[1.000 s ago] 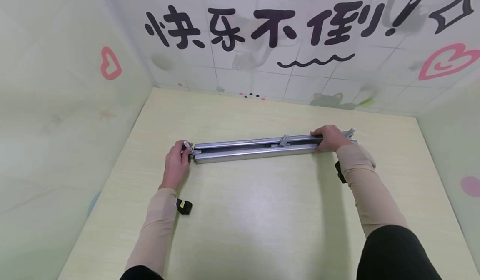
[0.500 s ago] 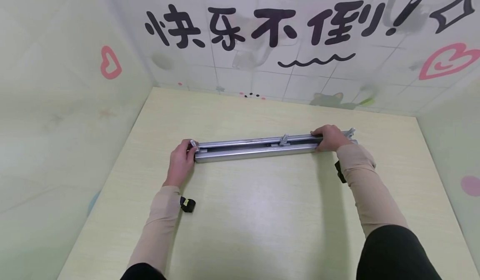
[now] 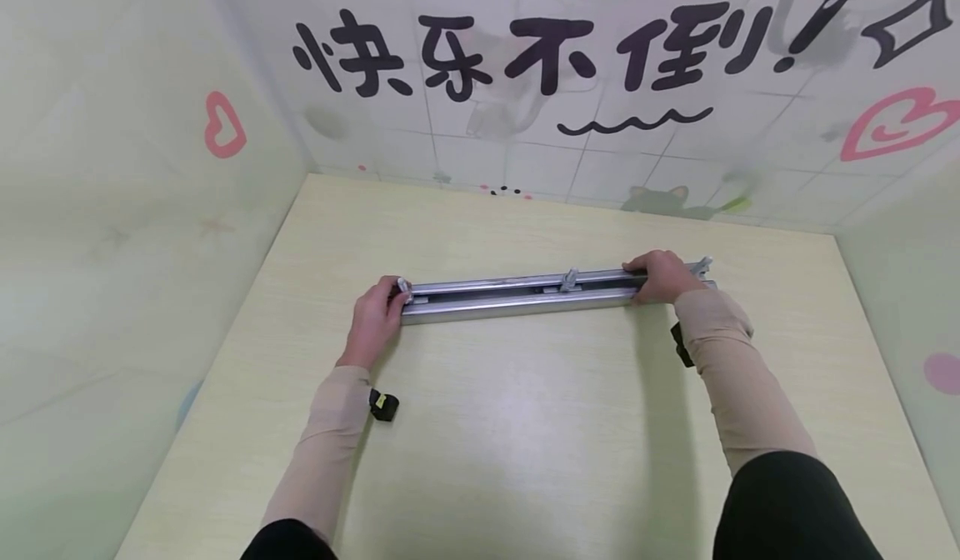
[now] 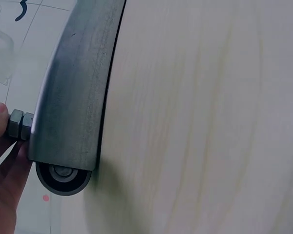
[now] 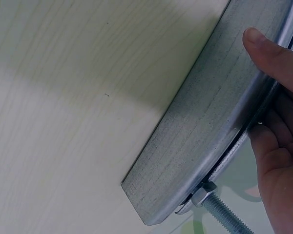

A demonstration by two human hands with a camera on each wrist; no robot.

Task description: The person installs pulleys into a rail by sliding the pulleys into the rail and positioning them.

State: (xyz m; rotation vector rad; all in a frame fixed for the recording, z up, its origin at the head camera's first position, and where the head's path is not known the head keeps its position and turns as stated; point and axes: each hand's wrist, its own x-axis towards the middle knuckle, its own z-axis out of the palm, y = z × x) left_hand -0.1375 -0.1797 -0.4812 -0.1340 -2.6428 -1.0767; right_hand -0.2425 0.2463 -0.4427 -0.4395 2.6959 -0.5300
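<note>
A silvery metal channel rail [image 3: 495, 312] lies on the table, its long slot facing up. At its left end my left hand [image 3: 372, 318] pinches an upright bolt [image 3: 405, 287]. Two nuts [image 4: 19, 125] sit on that bolt, and a round roller [image 4: 63, 184] sticks partly out of the rail's end in the left wrist view. Near the right end my right hand [image 3: 663, 277] grips the rail, thumb [image 5: 271, 56] across its side. A second bolt [image 3: 570, 277] stands in the slot, and a third bolt [image 5: 227, 213] rises by the right end. My right palm hides some of the slot.
The pale wooden tabletop [image 3: 510, 427] stretches in front of the rail. A printed back wall [image 3: 480, 156] and side walls [image 3: 135, 252] enclose it. Black wrist cameras [image 3: 385, 405] hang from my sleeves.
My left hand has moved right, carrying the left bolt from just outside the rail's end to within the slot. My right hand and the rail have stayed in place.
</note>
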